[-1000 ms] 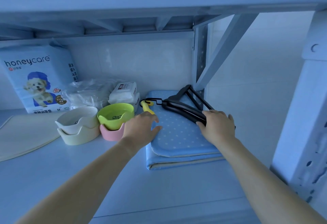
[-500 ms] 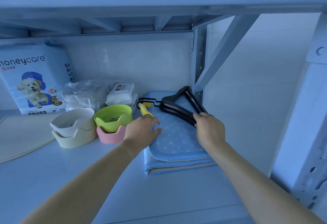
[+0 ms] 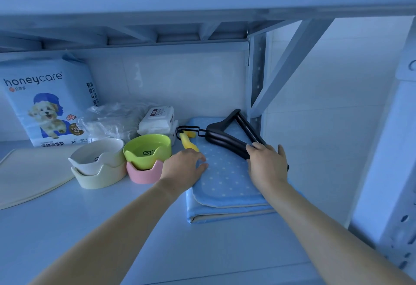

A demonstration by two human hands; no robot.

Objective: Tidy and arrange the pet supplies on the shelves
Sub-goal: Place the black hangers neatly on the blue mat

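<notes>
The hangers (image 3: 227,137) lie in a black bundle on the folded mat (image 3: 222,179) at the right end of the shelf (image 3: 135,228), with the hooks pointing left. Their near end is under the right hand (image 3: 266,165). The left hand (image 3: 182,167) is on the mat's left edge, just right of the pink bowl (image 3: 144,174).

Right hand: palm down, thumb and fingers bent over the hanger bars, gripping them. Left hand: palm down, thumb flat on the mat. Its fingers cover the near end of a yellow piece (image 3: 189,142); whether they grip it cannot be determined.

Compared with half a second ago, both hands and the hangers keep the same positions.
</notes>
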